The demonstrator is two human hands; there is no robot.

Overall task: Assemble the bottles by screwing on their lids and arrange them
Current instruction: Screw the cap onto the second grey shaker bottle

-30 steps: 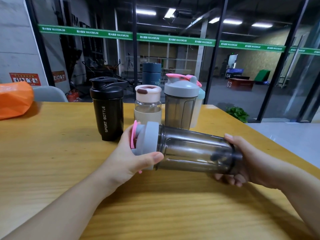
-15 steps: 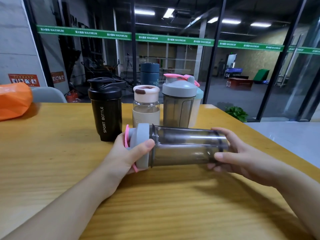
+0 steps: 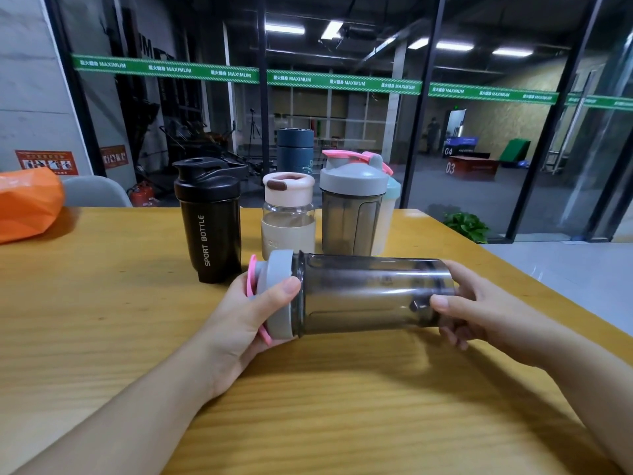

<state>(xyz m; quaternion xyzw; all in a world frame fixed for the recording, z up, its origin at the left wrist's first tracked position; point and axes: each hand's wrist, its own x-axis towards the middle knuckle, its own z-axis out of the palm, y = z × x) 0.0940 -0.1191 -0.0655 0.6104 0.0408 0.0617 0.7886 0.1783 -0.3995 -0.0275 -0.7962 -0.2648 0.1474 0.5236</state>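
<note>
Now the smoky bottle [image 3: 370, 293] lies on its side, held just above the counter [image 3: 102, 337], and the right hand has slid from cupping the base to pinching it at the rim. The left hand [image 3: 239, 320] has its fingers [image 3: 284, 289] clamped round the grey lid [image 3: 279, 298], thumb over the top and the pink loop [image 3: 251, 279] against the palm. The right hand [image 3: 479, 313] has its fingers [image 3: 442, 301] closed on the bottle's base. That re-grip probably means one twist is done and another is about to begin; the lid looks nearly seated.

Beyond the left fingers stand a black bottle [image 3: 210, 221], a beige bottle [image 3: 287, 214] and a grey-lidded bottle [image 3: 352, 207], all capped. The counter is pale wood, with an orange bag [image 3: 27, 204] far left. Glass walls with green tape back the room.
</note>
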